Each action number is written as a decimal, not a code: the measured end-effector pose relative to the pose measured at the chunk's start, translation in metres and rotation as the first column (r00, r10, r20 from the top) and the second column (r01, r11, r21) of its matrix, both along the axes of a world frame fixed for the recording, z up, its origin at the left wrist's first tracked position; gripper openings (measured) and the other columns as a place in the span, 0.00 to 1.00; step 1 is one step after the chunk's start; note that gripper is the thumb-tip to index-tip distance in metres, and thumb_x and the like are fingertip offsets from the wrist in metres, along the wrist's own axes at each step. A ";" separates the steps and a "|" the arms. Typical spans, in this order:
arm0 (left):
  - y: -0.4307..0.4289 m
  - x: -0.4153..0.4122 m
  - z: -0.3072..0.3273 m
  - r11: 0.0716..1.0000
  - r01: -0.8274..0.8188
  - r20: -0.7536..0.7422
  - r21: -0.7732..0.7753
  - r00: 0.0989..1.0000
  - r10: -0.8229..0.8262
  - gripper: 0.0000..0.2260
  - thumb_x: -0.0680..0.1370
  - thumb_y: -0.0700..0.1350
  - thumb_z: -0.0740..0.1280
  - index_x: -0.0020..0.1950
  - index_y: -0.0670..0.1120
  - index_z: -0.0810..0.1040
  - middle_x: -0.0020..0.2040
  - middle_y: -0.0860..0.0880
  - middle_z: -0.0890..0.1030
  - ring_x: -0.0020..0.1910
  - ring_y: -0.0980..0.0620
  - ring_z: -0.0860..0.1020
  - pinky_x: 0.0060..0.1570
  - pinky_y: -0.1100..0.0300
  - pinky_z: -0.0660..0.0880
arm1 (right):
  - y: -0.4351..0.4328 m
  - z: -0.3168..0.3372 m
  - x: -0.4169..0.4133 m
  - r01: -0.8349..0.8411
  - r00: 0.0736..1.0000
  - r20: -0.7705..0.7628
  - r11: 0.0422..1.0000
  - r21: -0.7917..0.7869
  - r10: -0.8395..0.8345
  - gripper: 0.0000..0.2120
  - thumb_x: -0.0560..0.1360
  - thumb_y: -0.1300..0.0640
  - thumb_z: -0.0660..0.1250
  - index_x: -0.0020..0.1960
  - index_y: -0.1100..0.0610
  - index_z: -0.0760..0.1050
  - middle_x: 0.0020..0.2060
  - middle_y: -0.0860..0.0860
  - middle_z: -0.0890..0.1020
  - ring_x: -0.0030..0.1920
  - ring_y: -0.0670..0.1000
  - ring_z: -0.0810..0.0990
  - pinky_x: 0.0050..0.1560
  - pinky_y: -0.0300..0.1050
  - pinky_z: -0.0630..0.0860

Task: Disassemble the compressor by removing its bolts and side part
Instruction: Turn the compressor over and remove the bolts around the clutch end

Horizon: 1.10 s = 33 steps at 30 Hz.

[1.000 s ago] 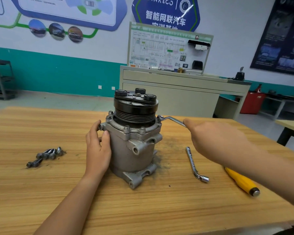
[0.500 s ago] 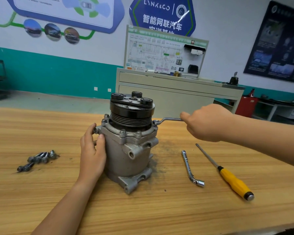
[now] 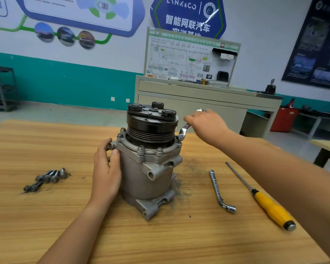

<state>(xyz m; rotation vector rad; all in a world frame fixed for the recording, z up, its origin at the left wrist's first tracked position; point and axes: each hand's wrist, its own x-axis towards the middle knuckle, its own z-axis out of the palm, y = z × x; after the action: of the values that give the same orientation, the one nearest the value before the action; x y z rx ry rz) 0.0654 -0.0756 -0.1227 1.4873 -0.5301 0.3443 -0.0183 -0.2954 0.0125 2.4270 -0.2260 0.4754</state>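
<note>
I'm looking down at the compressor (image 3: 149, 168), standing upright near the middle of the wooden table (image 3: 46, 225), black pulley (image 3: 152, 124) on top, mounting feet toward me at the bottom. My left hand (image 3: 106, 168) is clamped on its left side: thumb pressed to the front of the grey body, fingers curled round behind the flange. My right hand (image 3: 206, 126) is up at the right of the pulley, fingers closed round the handle of a wrench (image 3: 184, 130). The wrench slants down and to the left from that hand, and its ring end sits on a flange bolt (image 3: 180, 137) at the compressor's right edge. Two more flange bolts, a near left bolt (image 3: 141, 149) and a near right bolt (image 3: 159, 150), are seated on the side facing me, and others show on the left rim.

Off to the left, well apart from the compressor, a little heap of loose bolts (image 3: 46, 178) lies on the table. To the right, an angled socket wrench (image 3: 219, 191) lies with its socket end toward me, and just beyond it a screwdriver (image 3: 271, 208) with a yellow handle, its shaft pointing away from me. My right forearm passes above the screwdriver. Dark grime (image 3: 187, 168) smudges the wood beside the compressor's right side.
</note>
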 end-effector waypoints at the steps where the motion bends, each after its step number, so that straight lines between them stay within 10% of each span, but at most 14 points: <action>1: 0.000 0.000 0.000 1.000 -0.001 0.002 0.001 1.000 0.001 0.24 0.75 0.56 0.52 0.70 0.51 0.64 0.66 0.50 0.68 0.65 0.54 0.67 0.68 0.49 0.64 | 0.000 0.000 0.002 -0.016 1.000 0.014 0.999 0.028 0.015 0.17 0.77 0.67 0.56 0.65 0.56 0.67 0.55 0.54 0.78 0.55 0.56 0.75 0.55 0.49 0.69; 10: -0.003 0.001 0.000 0.999 0.041 -0.019 -0.017 0.999 -0.041 0.15 0.82 0.46 0.54 0.70 0.51 0.64 0.66 0.51 0.70 0.65 0.51 0.69 0.66 0.48 0.66 | 0.016 0.026 -0.074 -0.235 0.897 0.425 0.689 0.686 -0.118 0.18 0.81 0.57 0.52 0.70 0.57 0.61 0.33 0.54 0.75 0.31 0.53 0.75 0.30 0.48 0.73; 19: -0.001 0.000 0.001 0.998 0.051 -0.064 -0.029 0.997 -0.053 0.16 0.82 0.48 0.53 0.70 0.52 0.63 0.68 0.50 0.70 0.66 0.49 0.70 0.66 0.50 0.66 | 0.070 0.021 -0.102 0.250 0.967 -0.131 0.917 0.309 -0.219 0.15 0.79 0.60 0.54 0.64 0.52 0.66 0.32 0.48 0.69 0.31 0.45 0.67 0.25 0.39 0.60; 33: 0.000 0.000 0.001 0.995 0.096 -0.109 -0.038 0.989 -0.099 0.16 0.82 0.51 0.53 0.70 0.56 0.63 0.59 0.58 0.71 0.61 0.52 0.72 0.56 0.56 0.67 | 0.090 0.029 -0.088 0.322 0.880 -0.322 0.937 -0.133 -0.348 0.09 0.77 0.62 0.57 0.55 0.58 0.71 0.30 0.49 0.68 0.27 0.47 0.67 0.23 0.39 0.60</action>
<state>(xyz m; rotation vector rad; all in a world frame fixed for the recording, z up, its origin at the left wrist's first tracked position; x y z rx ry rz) 0.0652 -0.0753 -0.1213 1.4344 -0.5044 0.1922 -0.1061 -0.2057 0.0419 2.2833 -0.4584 -0.0937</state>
